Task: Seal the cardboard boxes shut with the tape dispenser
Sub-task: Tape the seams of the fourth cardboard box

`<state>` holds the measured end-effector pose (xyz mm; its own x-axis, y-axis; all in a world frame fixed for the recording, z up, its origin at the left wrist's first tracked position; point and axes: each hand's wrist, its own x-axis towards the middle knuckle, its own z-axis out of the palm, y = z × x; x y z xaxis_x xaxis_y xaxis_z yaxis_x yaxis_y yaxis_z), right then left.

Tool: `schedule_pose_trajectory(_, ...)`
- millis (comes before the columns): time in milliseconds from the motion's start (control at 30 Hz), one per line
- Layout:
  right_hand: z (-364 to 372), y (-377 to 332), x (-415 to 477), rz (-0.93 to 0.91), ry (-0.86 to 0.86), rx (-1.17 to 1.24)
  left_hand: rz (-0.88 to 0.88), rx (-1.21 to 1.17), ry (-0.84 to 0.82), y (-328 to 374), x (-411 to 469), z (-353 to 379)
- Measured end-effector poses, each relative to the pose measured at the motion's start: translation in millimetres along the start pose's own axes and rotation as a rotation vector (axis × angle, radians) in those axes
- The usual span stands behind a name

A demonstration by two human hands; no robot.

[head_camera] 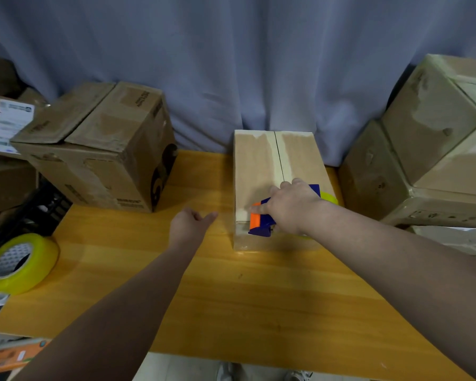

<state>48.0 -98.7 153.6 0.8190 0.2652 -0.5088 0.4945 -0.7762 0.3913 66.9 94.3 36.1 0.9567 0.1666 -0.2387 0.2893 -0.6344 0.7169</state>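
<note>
A small cardboard box (pixel 254 160) stands on the wooden table (pixel 231 284), its two top flaps closed along a centre seam. My right hand (pixel 291 207) grips a blue and orange tape dispenser (pixel 260 221) loaded with a yellow-green tape roll, held at the box's near top edge. A pale strip of tape lies along the seam behind the dispenser. My left hand (pixel 190 224) hovers over the table just left of the box, fingers loosely extended, holding nothing.
A larger brown box (pixel 99 149) with unsealed flaps sits at the table's back left. Taped boxes (pixel 429 138) are stacked at the right. A spare yellow tape roll (pixel 19 264) lies on the left edge. A grey curtain hangs behind.
</note>
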Motion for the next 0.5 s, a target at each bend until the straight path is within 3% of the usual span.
schedule_pose_trajectory(267, 0, -1, 4, -0.008, -0.024, -0.008, -0.058, 0.042, -0.127, -7, 4, 24)
schedule_pose_trajectory(500, 8, -2, 3, 0.009, 0.008, 0.005, -0.231, -0.166, -0.266, -6, -4, 49)
